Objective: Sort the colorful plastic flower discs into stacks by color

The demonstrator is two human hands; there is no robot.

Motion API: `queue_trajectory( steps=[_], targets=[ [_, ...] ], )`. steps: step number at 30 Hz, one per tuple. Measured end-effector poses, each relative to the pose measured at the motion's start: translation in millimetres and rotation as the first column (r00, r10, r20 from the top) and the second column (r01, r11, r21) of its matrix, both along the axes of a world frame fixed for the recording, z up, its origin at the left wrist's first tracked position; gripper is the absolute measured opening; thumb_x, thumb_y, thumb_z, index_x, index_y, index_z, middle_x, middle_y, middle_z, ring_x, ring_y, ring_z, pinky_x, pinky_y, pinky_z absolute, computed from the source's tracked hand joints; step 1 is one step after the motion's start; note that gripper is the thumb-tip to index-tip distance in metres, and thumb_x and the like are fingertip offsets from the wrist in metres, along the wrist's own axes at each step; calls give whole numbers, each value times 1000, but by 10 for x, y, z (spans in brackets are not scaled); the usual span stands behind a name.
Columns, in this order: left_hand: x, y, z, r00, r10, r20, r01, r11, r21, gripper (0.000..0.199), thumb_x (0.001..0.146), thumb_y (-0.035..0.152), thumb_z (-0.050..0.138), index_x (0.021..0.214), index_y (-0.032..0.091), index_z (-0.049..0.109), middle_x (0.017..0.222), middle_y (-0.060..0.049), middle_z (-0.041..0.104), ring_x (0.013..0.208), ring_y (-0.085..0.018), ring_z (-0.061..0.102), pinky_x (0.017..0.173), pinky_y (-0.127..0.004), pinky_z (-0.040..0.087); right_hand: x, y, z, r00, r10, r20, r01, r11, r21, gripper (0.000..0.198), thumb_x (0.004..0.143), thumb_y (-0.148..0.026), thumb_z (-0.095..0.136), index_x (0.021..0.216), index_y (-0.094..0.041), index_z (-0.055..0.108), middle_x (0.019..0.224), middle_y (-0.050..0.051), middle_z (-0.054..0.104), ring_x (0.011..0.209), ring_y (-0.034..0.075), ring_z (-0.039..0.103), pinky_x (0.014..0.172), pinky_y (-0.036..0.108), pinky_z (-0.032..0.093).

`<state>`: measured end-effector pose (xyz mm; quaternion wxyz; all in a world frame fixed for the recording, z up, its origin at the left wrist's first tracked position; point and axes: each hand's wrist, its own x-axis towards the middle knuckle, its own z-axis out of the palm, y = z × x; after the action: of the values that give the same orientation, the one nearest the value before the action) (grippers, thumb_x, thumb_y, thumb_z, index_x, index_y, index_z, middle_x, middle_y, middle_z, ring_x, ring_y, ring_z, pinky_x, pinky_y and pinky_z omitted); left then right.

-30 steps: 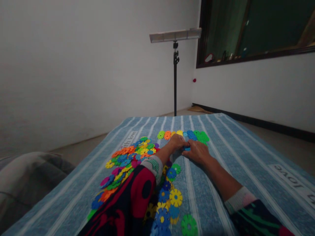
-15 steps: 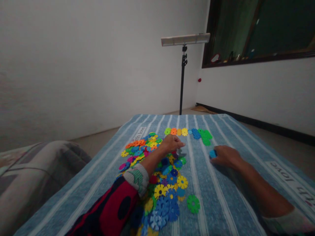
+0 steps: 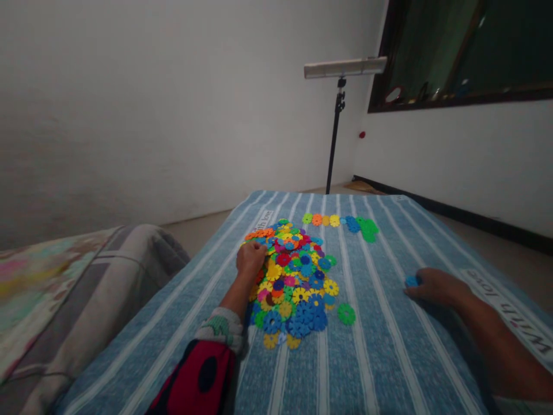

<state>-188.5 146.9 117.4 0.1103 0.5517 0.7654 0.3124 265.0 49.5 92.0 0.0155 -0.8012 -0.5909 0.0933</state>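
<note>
A heap of plastic flower-shaped discs [image 3: 302, 271] in many colours lies on the striped blue cloth. At its upper left edge is my left hand [image 3: 250, 259], fingers curled together on the discs. Whatever those fingers hold, if anything, is hidden. Over the cloth on the right, my right hand [image 3: 440, 286] pinches blue flower discs [image 3: 412, 281] between thumb and fingers; how many I cannot tell. Beyond the heap runs a row of discs: light green [image 3: 307, 219], orange [image 3: 317, 219], yellow [image 3: 334, 221], blue [image 3: 352, 224] and a green group [image 3: 368, 229].
A single green disc [image 3: 346, 314] lies just right of the heap. The striped cloth [image 3: 375, 357] covers the table. A lamp on a black stand [image 3: 333, 138] rises behind the far edge. To the left is a grey fabric-covered piece of furniture [image 3: 129, 259].
My left hand has moved left, from the heap's right side to its upper left edge. My right hand, still with blue discs, has shifted right and nearer. The view has turned slightly left.
</note>
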Motion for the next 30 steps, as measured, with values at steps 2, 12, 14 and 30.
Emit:
queue_trajectory(
  steps=[2, 12, 14, 30],
  targets=[
    [-53, -15, -31, 997, 79, -7, -79, 997, 9, 18, 78, 30, 56, 71, 21, 70, 80, -6, 73, 80, -22, 66, 61, -27, 39, 60, -16, 8, 1000, 16, -5, -16, 996, -92, 38, 70, -56, 68, 80, -19, 67, 94, 14, 73, 88, 32, 71, 67, 37, 47],
    [-176, -35, -162, 981, 191, -28, -185, 972, 144, 28, 84, 30, 49, 88, 19, 74, 99, -11, 74, 94, -25, 67, 78, -31, 47, -403, -272, 219, 986, -87, 144, 95, 994, -49, 38, 84, -51, 60, 104, -20, 71, 111, 18, 73, 102, 36, 69, 72, 41, 50],
    [-224, -33, -161, 979, 199, -40, -189, 966, 176, 29, 84, 29, 48, 90, 18, 74, 102, -11, 73, 97, -25, 66, 82, -31, 47, -677, -288, 247, 989, -34, 145, 30, 999, 29, 39, 89, -48, 56, 109, -20, 72, 109, 17, 74, 103, 35, 68, 75, 40, 49],
    [-503, 225, -438, 966, 174, 191, -214, 954, 211, 25, 72, 32, 58, 82, 17, 75, 86, -8, 75, 84, -24, 68, 79, -33, 50, -2132, 69, 187, 911, 394, -125, -372, 913, 164, 33, 92, -40, 52, 112, -24, 74, 108, 8, 76, 99, 24, 69, 73, 28, 41]
  ],
)
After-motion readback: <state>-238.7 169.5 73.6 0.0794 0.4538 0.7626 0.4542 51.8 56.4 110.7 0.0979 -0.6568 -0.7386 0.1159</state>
